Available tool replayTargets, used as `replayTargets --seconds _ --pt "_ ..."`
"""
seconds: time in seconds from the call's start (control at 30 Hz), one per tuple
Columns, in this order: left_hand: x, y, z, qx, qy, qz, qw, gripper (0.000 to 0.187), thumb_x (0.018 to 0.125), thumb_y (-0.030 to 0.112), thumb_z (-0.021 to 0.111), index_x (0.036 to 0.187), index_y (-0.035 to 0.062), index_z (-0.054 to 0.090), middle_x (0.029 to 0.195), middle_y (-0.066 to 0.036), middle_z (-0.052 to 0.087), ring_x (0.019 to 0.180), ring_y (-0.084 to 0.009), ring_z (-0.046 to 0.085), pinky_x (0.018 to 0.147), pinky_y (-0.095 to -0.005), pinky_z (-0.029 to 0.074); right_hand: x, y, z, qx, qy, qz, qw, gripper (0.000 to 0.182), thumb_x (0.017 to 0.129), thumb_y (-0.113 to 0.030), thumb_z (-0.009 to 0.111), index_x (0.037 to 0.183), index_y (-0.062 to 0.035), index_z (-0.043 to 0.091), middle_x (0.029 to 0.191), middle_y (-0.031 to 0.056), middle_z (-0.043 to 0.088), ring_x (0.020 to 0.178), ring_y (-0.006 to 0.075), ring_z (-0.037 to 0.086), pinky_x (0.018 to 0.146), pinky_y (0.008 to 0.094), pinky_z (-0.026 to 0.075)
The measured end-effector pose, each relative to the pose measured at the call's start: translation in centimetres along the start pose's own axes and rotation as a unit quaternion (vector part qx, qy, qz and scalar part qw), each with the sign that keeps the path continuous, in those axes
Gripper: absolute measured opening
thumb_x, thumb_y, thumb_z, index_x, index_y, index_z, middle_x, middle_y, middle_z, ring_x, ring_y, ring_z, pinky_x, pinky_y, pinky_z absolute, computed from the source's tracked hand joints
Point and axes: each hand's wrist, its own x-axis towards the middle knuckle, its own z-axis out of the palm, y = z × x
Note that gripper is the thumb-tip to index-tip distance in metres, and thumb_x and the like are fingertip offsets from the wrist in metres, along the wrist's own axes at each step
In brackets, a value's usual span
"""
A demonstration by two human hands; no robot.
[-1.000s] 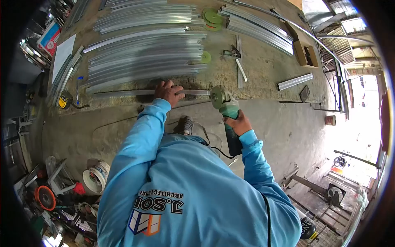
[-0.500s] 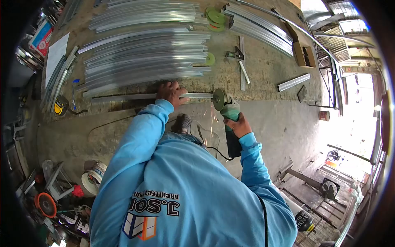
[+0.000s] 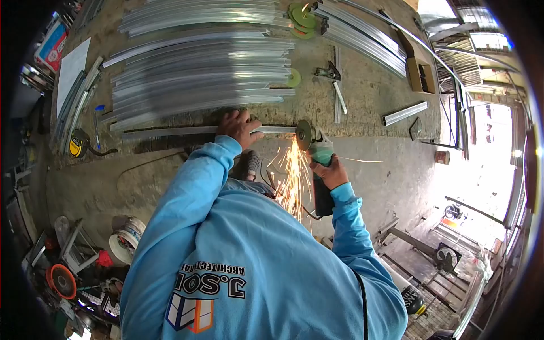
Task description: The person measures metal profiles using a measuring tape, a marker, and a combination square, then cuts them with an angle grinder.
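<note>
My right hand (image 3: 331, 171) is wrapped round the body of a green angle grinder (image 3: 322, 153). The grinder's disc (image 3: 305, 135) touches the right end of a thin metal bar (image 3: 175, 132), and a thick spray of orange sparks (image 3: 293, 175) falls from there towards my body. My left hand (image 3: 239, 129) grips that bar near the cut end, fingers over it and thumb towards the disc. The bar lies along the front edge of the wooden workbench (image 3: 368, 96).
Rows of metal profiles (image 3: 204, 73) lie beyond the bar, with green discs (image 3: 303, 20) by their ends. A tape measure (image 3: 78, 144) is at the left; a clamp (image 3: 328, 72), a short profile (image 3: 405, 113) and a cardboard box (image 3: 420, 76) are at the right. A bucket (image 3: 124, 241) stands on the floor.
The few faint sparks have grown into a dense bright stream. The grinder has shifted very slightly to the right in view; both hands keep their hold.
</note>
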Motion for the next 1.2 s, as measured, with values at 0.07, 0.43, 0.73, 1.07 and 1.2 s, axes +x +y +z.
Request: replayTargets --seconds 0.07,0.43,0.73,1.07,1.2 --pt "0.0 0.0 -0.1 0.0 0.006 0.002 1.0 0.034 0.087 0.049 0.07 0.113 0.0269 0.073 0.116 -0.005 0.059 0.116 -0.029 0.052 0.101 -0.0506 0.04 0.4 0.8 0.2 -0.044 0.006 -0.011 0.999 0.07 0.073 -0.047 0.083 0.114 0.0032 0.058 0.111 0.0254 0.069 0.104 0.0399 0.067 0.088 0.043 0.052" --pt "0.0 -0.5 1.3 0.019 0.115 0.047 0.992 0.03 0.081 0.048 0.075 0.103 0.0282 0.075 0.101 -0.003 0.059 0.101 -0.0276 0.055 0.089 -0.0488 0.044 0.5 -1.1 1.2 -0.081 0.039 -0.016 0.996 0.073 0.073 -0.047 0.08 0.118 0.0024 0.052 0.108 0.0267 0.07 0.102 0.042 0.068 0.085 0.0443 0.054" --pt "0.1 -1.1 2.2 0.018 0.129 0.065 0.989 0.031 0.079 0.047 0.076 0.103 0.0292 0.074 0.1 -0.001 0.059 0.099 -0.0264 0.054 0.085 -0.0474 0.043 0.6 -2.4 1.7 -0.131 0.066 0.009 0.989 0.066 0.077 -0.044 0.08 0.111 0.0031 0.05 0.101 0.0245 0.069 0.095 0.0386 0.069 0.08 0.0422 0.054" --pt "0.1 -0.6 1.5 0.012 0.048 0.027 0.998 0.035 0.081 0.048 0.075 0.109 0.0274 0.074 0.119 -0.007 0.061 0.114 -0.0296 0.052 0.096 -0.0505 0.042 0.0 -3.0 1.7 0.149 -0.001 -0.083 0.985 0.06 0.077 -0.034 0.083 0.116 0.0003 0.052 0.109 0.0156 0.067 0.099 0.0205 0.065 0.084 0.0366 0.054" --pt "0.5 -3.4 5.7 -0.008 0.148 0.082 0.986 0.04 0.079 0.046 0.077 0.113 0.0254 0.075 0.139 -0.014 0.056 0.134 -0.036 0.045 0.107 -0.0525 0.04 2.3 0.2 4.5 0.227 0.006 -0.151 0.962 0.057 0.084 -0.026 0.076 0.127 0.001 0.052 0.111 0.0214 0.07 0.094 0.0366 0.069 0.082 0.0454 0.055"
